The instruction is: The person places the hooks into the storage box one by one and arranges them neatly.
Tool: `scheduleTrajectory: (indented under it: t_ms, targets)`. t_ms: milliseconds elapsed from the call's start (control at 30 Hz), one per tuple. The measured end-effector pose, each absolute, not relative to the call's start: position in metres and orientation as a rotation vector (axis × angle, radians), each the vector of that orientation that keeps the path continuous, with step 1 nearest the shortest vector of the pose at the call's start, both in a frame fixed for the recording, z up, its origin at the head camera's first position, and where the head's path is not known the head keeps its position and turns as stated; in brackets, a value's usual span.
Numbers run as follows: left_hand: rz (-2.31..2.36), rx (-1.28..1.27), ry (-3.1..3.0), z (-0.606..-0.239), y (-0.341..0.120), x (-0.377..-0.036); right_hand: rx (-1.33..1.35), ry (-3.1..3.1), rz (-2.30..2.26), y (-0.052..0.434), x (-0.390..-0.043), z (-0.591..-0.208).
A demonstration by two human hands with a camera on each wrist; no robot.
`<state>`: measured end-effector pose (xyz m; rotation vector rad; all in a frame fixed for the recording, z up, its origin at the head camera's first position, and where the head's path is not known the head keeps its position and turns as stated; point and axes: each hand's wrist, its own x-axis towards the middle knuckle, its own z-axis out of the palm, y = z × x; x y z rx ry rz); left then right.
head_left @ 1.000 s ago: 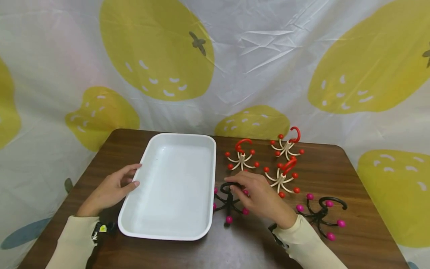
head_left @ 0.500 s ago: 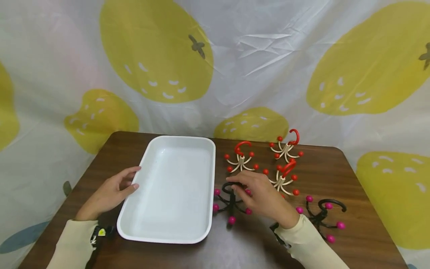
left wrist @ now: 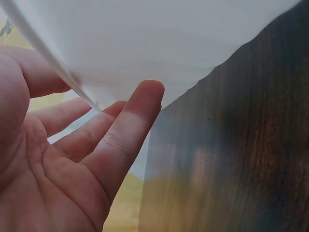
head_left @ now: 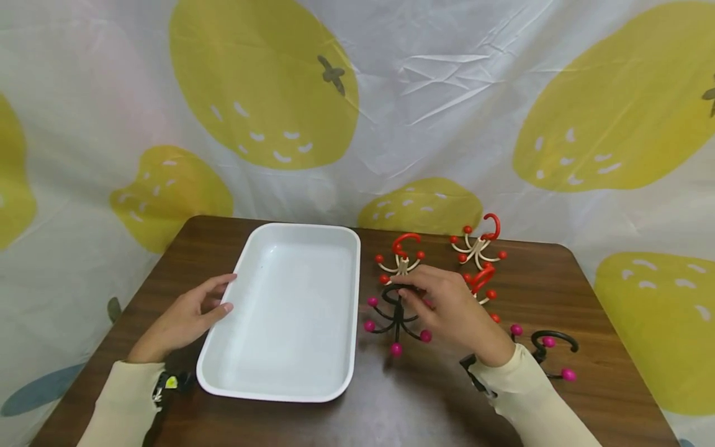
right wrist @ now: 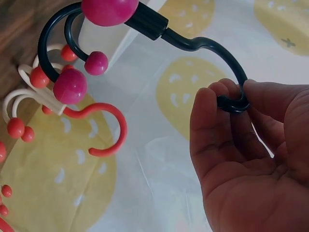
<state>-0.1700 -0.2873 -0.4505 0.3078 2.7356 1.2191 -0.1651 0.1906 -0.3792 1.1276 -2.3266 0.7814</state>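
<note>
a: what does the right hand (head_left: 452, 310) hold?
b: a black hook rack (head_left: 398, 316). it has a curved top hook and several curved arms, each tipped with a magenta ball. thumb and fingertips (right wrist: 217, 104) pinch the top hook; the rack hangs just above the table, between the hand and the tray.

a: and the left hand (head_left: 187, 316)?
b: fingers straight and relaxed, resting against the left rim of the white tray (head_left: 223, 366). the left wrist view shows the rim lying across the fingers, nothing clasped.

a: describe the surface.
b: a dark brown wooden table (head_left: 609, 397) with rounded corners. behind it hangs a creased white cloth (head_left: 447, 93) printed with large yellow strawberry shapes.

a: what else lies on the table?
b: three cream racks with red balls and red hooks (head_left: 477, 245), grouped beyond the right hand. a second black rack (head_left: 550, 347) lies to the right of the right wrist.

a: what room is open?
b: the tray interior is bare and sits just beside the held rack. the near table edge in front of the tray is bare wood. the cream racks stand close behind the right hand.
</note>
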Motion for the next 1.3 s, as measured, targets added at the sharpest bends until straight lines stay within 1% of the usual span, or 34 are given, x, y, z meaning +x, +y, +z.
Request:
scheduleTrajectory:
  t_ms: [533,1033,1300]
  targets:
    - [1.219,0.291,2.727,-0.453,-0.288,-0.167,1.053,-2.357,0.811,0.181,-0.178,-0.356]
    - [1.256,0.303,2.724,-0.455,-0.288,-0.17,0.987,-2.354,0.798,0.167,-0.199,-0.337]
    - [1.277,0.308,2.707,-0.458,-0.289,-0.171,0.955,-2.36,0.856,0.159,-0.217,-0.333]
